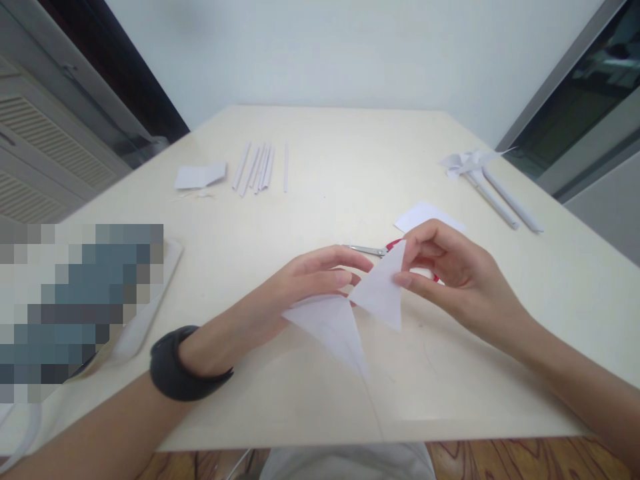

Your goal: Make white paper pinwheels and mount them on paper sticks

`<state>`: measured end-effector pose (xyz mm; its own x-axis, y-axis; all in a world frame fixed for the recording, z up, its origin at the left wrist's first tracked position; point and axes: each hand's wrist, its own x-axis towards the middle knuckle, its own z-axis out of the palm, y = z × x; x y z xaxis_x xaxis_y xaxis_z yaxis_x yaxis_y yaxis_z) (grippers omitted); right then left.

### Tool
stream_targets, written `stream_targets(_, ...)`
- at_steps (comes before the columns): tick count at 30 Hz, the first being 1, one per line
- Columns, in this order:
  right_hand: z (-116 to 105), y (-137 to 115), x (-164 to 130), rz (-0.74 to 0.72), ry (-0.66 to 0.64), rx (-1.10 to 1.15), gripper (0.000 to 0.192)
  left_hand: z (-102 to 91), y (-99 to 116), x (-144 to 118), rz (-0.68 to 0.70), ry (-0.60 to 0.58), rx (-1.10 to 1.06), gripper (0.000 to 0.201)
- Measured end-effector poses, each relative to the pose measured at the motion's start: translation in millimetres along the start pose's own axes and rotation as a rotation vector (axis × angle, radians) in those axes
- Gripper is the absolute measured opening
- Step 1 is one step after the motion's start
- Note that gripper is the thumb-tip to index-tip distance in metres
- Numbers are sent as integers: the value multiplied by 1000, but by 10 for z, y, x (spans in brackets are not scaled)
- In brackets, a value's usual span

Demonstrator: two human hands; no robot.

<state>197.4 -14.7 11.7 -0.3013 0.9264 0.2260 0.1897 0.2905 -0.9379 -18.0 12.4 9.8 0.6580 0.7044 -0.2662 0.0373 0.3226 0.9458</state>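
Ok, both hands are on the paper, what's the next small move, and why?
Probably press the raised flap down. The right hand pinches one triangular flap of the white paper upright, while the left hand pins the other flap to the table.

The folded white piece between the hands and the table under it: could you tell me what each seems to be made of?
The folded white piece, held by the left hand and the right hand, looks like thin matte paper: sharp creases, pointed flaps, slightly translucent. The table looks like smooth cream laminate or painted board, with a faint sheen; which one is unclear.
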Motion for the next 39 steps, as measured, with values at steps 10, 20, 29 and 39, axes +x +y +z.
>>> stream_targets(10, -51, 40, 57, 218, -28, 254, 13, -27, -80, 44, 22, 42, 108, 10)
stream_targets(20, -107, 54, 79, 315, -193, 247, 8, -19, -41, 53, -11, 53, 152, 10)
stream_targets(29, -91, 93, 71, 391, -188, 235, 20, -7, -52, 73, 31, 7, 254, 8)
stream_targets(39, -2, 95, 35, 329, -42, 106, 28, 43, -82, 62, 118, 46, 300, 21)
